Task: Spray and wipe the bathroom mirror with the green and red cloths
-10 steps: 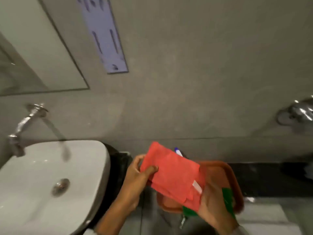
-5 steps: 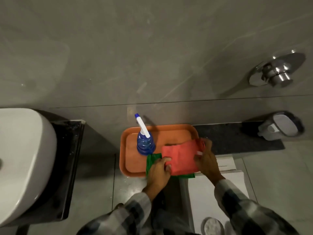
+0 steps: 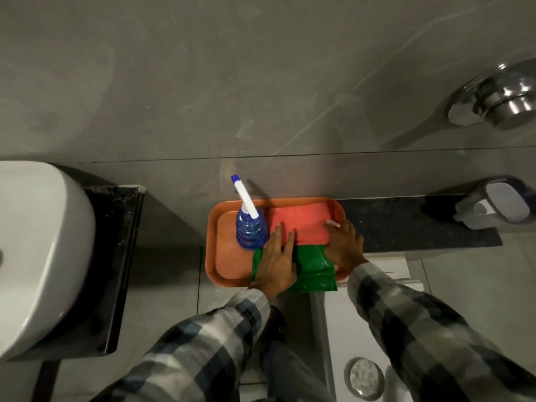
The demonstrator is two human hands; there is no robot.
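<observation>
An orange tray (image 3: pixel 223 256) sits on a dark ledge against the grey wall. In it stands a blue spray bottle (image 3: pixel 250 232) with a white nozzle. A folded red cloth (image 3: pixel 301 221) lies flat in the tray's far right part, over a green cloth (image 3: pixel 314 269) that hangs past the near rim. My left hand (image 3: pixel 275 262) lies flat, fingers spread, on both cloths beside the bottle. My right hand (image 3: pixel 343 246) presses on the red cloth's right edge, near a white tag. The mirror is out of view.
A white basin (image 3: pixel 37 250) on a black counter (image 3: pixel 116 256) fills the left. A chrome flush fitting (image 3: pixel 504 103) is on the wall at upper right, a soap dish (image 3: pixel 504 206) on the ledge below it. A white toilet cistern (image 3: pixel 362 329) with a round button lies below the tray.
The red cloth went from held up in both hands to laid flat in the tray over the green cloth. Both hands now rest flat on it. My view dropped from the mirror.
</observation>
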